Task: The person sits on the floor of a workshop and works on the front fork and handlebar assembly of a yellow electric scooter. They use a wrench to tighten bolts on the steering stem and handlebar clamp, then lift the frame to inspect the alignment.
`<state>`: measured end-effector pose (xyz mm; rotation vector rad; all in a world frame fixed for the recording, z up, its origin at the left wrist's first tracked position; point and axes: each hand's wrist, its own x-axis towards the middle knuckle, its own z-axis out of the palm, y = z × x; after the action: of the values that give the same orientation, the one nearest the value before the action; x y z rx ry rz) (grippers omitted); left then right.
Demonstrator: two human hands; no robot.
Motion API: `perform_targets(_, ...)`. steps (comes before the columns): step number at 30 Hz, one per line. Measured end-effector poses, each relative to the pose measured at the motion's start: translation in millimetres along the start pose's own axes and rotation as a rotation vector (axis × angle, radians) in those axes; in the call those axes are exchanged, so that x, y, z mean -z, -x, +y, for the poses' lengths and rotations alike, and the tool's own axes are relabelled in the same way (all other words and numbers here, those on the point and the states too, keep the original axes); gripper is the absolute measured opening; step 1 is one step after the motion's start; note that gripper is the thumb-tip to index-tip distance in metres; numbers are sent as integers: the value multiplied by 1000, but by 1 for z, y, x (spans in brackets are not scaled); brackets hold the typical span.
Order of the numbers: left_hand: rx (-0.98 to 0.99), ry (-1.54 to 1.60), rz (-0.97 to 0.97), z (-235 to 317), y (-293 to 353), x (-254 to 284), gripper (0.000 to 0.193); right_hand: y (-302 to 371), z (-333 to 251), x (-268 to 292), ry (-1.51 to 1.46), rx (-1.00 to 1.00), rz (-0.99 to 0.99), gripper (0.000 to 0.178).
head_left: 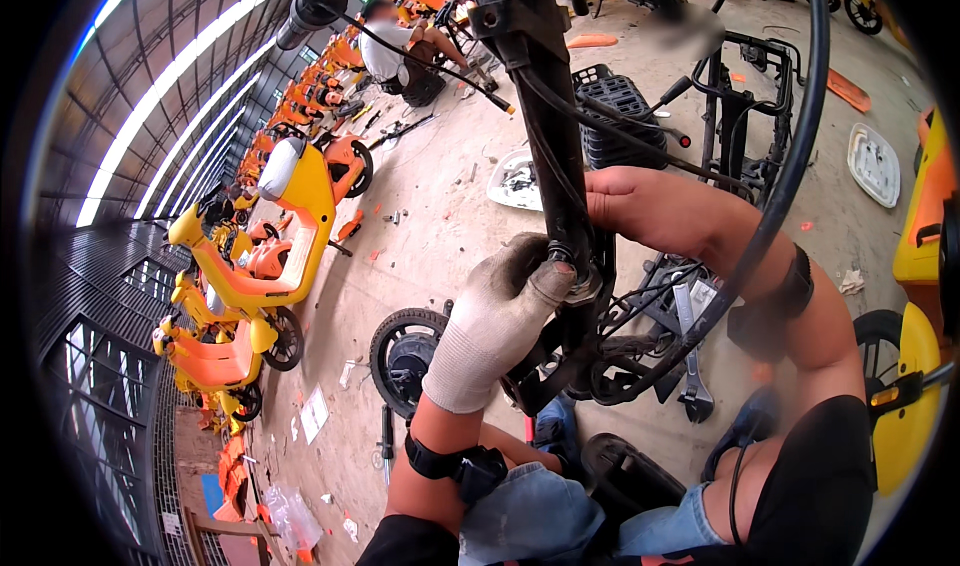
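Observation:
A black steering column (555,156) of a stripped scooter frame rises in front of me, with cables running down beside it. My left hand (495,316), in a pale knit glove, is closed around the column's lower end. Its thumb presses beside a shiny metal ring nut (583,288). Higher up, my bare right hand (635,201) reaches in from the right and grips the column; most of its fingers are hidden behind the tube. A black handlebar grip (300,21) sticks out at the upper left. Below my right forearm, a large adjustable wrench (690,351) stands against the frame parts.
A wheel with a hub motor (405,366) is left of my gloved hand. White trays (515,179) and a black basket (615,116) are on the floor. Yellow-orange scooters (270,246) line the left. Another person (390,51) squats farther off. A thick black cable (800,156) arches at right.

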<state>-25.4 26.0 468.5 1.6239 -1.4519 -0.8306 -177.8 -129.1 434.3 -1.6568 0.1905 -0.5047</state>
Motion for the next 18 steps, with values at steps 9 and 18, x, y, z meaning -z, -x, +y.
perform_targets(9, -20, -46, 3, -6, -3, 0, 53, 5, 5, -4, -97, -37, 40, 42)
perform_targets(18, -39, -29, 3, -7, -3, 0, 53, -2, -5, 1, -114, -20, -53, 34)
